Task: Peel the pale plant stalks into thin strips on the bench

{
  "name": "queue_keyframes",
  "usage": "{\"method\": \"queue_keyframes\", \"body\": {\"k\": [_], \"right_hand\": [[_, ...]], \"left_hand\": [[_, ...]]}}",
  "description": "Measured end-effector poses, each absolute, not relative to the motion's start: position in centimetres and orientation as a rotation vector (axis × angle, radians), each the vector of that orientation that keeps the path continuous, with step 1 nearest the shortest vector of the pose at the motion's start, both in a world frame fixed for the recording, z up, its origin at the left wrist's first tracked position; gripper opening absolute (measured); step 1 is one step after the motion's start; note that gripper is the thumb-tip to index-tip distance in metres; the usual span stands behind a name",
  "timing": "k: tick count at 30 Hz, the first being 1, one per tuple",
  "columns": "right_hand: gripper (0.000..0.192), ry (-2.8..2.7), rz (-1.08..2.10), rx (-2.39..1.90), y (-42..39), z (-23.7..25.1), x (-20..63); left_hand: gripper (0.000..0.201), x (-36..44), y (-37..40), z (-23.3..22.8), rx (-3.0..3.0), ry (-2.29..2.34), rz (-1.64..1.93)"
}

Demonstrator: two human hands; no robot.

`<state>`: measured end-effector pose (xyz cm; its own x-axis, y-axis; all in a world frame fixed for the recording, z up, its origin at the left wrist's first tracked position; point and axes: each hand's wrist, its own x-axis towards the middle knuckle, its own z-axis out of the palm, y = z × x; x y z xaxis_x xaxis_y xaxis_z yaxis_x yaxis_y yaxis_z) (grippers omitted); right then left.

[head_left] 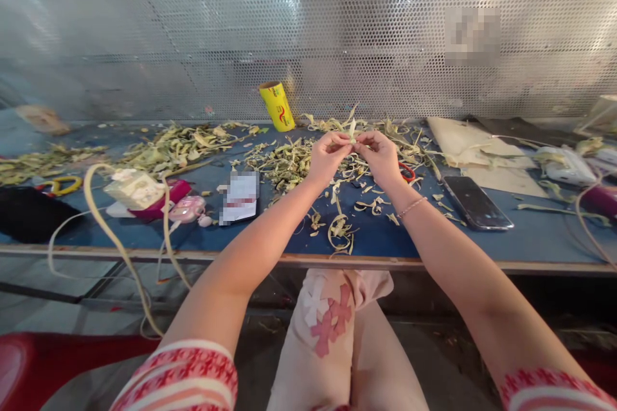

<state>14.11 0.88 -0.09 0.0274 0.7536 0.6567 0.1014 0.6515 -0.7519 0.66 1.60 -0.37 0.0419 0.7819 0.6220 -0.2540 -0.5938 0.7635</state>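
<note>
The left hand (329, 155) and right hand (380, 154) meet above the desk (434, 241), fingertips pinched on a pale leaf strip (352, 133), probably mid-fold; below and beside them lie heaps of trimmed scraps (284, 164), so much looks cut; no finished piece shows.

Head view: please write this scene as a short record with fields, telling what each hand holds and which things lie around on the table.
Left hand: pinches one end of a pale leaf strip, raised above the table
Right hand: pinches the same strip; fingertips of both hands meet
Table: blue top, strewn with leaf scraps
Behind the hands: yellow roll, leaning at the perforated wall
Right of the hands: dark phone, lying flat
Partly hidden by the right hand: red-handled scissors
</note>
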Motion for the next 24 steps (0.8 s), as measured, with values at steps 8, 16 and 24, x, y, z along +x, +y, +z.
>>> {"method": "queue_keyframes", "body": {"k": [8, 16, 24], "right_hand": [[0.019, -1.61, 0.417, -0.816, 0.52, 0.36, 14.29], [0.017, -1.637, 0.233, -0.831, 0.2, 0.3, 14.37], [0.022, -1.543, 0.474, -0.785, 0.58, 0.51, 14.45]], "left_hand": [[0.011, 0.66, 1.27, -0.08, 1.327, 0.575, 1.553], [0.008, 0.7, 0.98, 0.1, 1.275, 0.541, 1.482], [0.012, 0.54, 1.42, -0.11, 1.42, 0.554, 1.582]]}}
